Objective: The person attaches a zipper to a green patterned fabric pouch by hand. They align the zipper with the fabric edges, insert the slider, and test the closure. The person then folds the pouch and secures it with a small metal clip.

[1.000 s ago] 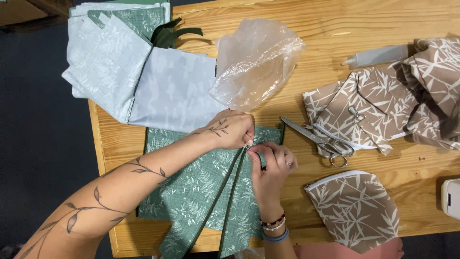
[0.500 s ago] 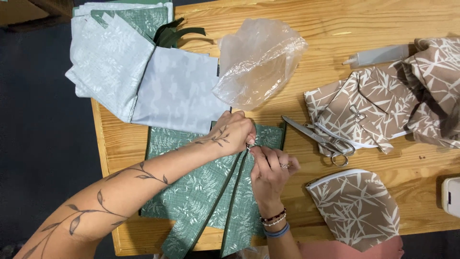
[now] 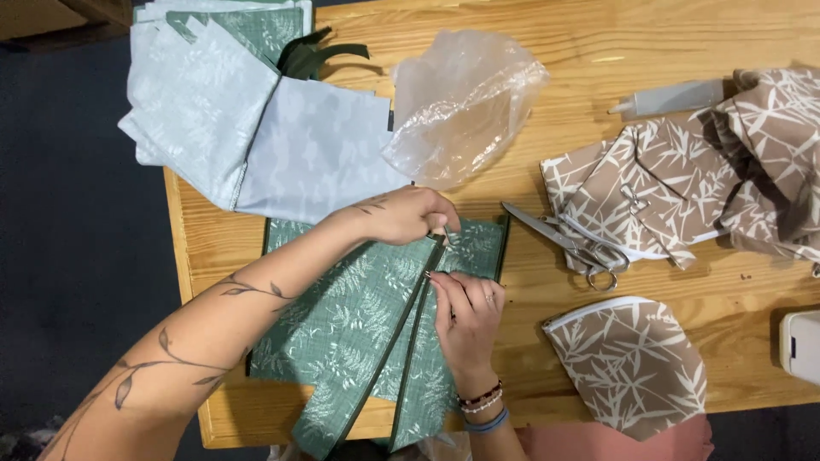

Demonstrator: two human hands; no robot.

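A wooden table (image 3: 615, 34) of pale, honey-coloured pine fills most of the view, its boards running left to right with darker grain lines and a few knots showing. The top has a soft sheen under even, warm light that throws only faint shadows. Its left edge (image 3: 175, 248) runs straight down, slightly worn and lighter than the surface. Beyond that edge lies a dark floor (image 3: 68, 256), a deep blue-grey with no pattern to make out. In the upper left corner sits part of another wooden piece (image 3: 51, 17), light brown, whose kind cannot be told.
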